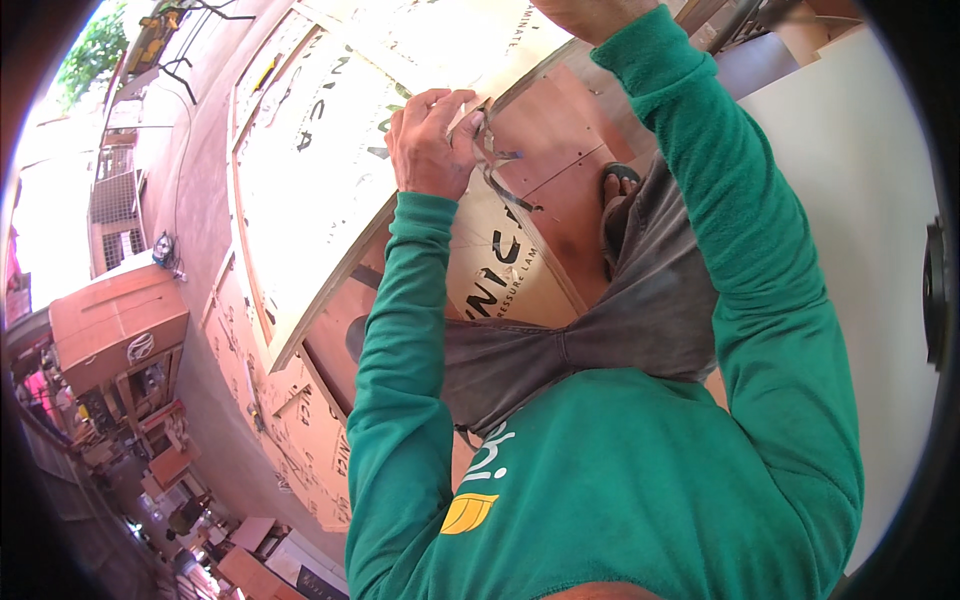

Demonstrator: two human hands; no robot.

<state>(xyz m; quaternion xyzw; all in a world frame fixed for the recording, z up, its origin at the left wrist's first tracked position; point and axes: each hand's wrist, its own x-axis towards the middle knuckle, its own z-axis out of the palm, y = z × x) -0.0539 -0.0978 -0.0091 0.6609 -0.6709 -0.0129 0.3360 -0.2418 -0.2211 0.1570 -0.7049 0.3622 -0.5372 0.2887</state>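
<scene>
My left hand (pixel 432 140) is curled at the inner edge of a pale laminated wooden board (pixel 320 210) with black printing, its fingers bent over that edge. Just right of its thumb is a thin, dark, bent strip (pixel 495 170), too small to make out. My right hand (pixel 575 14) is at the top edge of the picture, its fingers mostly cut off. Below and between my arms lie a printed triangular panel (pixel 500 270) and reddish panels (pixel 545 130); my foot (pixel 620 178) in a dark sandal rests to the right.
More printed sheets (pixel 285 420) extend at lower left. A large cardboard box (pixel 115 320), racks (pixel 115 200) and stacked clutter stand along the far left on a concrete floor (pixel 215 460). A large white panel (pixel 820 170) fills the right side beside my arm.
</scene>
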